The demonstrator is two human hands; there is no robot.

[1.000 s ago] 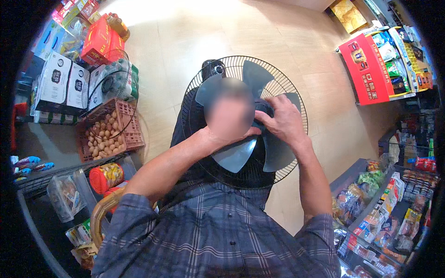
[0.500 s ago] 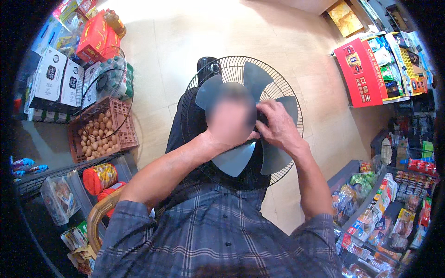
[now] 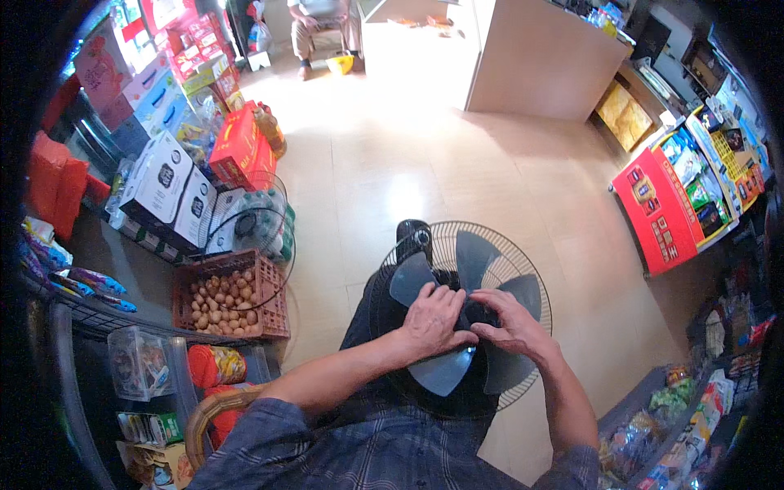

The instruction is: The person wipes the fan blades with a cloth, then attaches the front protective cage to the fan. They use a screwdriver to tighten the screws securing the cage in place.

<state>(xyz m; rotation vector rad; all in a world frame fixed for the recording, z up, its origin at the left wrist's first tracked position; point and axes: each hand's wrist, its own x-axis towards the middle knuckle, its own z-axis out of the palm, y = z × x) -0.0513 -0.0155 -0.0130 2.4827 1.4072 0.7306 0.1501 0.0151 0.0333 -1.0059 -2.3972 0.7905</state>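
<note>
A fan with grey-blue blades (image 3: 438,373) lies over my lap, its blades facing up inside the black wire rear grille (image 3: 545,327). My left hand (image 3: 437,320) is closed about the left side of the blade hub, fingers bent over the centre. From the other side my right hand (image 3: 510,322) holds the hub, with its thumb close to the left thumb. The hub is mostly hidden under my fingers. A dark, rounded part of the fan (image 3: 414,234) sticks out beyond the far edge of the grille.
To the left, a loose wire grille (image 3: 286,200) leans by a crate of eggs (image 3: 273,306) and stacked cartons (image 3: 167,184). A curved wooden armrest (image 3: 198,425) is near my left elbow. A red display stand (image 3: 657,212) stands right. Someone (image 3: 322,20) sits far off.
My view has tilted up, so the fan and hands sit lower and the far room shows. Both hands remain at the hub. A blurred patch that covered the left hand is gone.
</note>
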